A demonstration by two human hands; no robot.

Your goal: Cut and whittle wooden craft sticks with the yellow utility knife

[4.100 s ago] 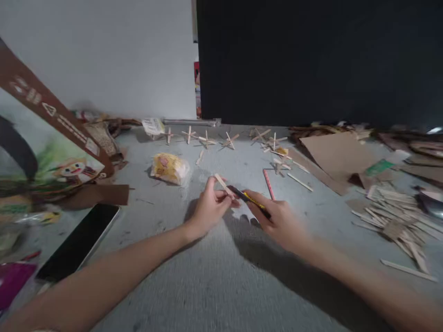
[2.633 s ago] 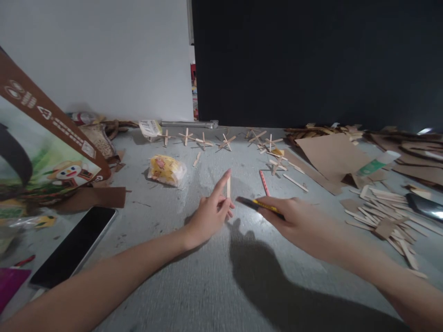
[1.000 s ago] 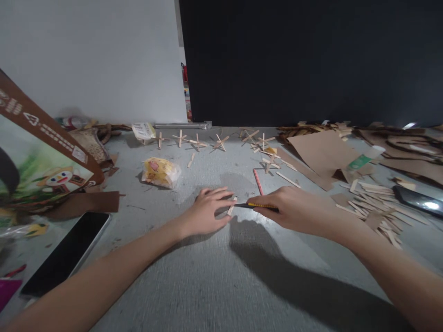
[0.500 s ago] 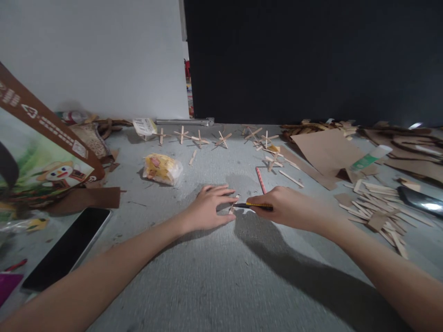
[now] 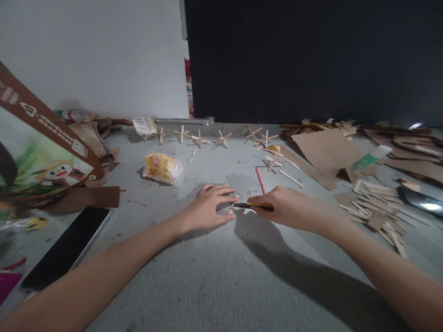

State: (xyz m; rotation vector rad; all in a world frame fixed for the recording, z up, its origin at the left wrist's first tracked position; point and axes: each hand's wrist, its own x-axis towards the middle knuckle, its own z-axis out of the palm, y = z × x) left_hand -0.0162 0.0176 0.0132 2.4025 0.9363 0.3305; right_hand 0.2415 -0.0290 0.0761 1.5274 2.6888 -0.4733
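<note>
My right hand [image 5: 282, 205] is closed around a yellow-and-black utility knife [image 5: 259, 205], its dark blade pointing left. The tip of the blade meets a small wooden stick [image 5: 232, 207] on the grey surface. My left hand [image 5: 212, 207] pins that stick down between thumb and fingertips, and part of it is hidden by the fingers. Just beyond my right hand lies a red patterned strip [image 5: 260, 180]. Several crossed-stick pieces [image 5: 223, 139] stand in a row farther back, one of them [image 5: 273, 161] nearer to the right hand.
On the right are a heap of loose wooden sticks [image 5: 377, 207], a glue stick [image 5: 370, 158], cardboard [image 5: 325, 150] and a shiny black object [image 5: 420, 201]. A yellow wrapped packet [image 5: 162, 168], a phone [image 5: 67, 249] and a printed bag [image 5: 44, 143] are on the left. Wall panels [image 5: 311, 60] rise behind.
</note>
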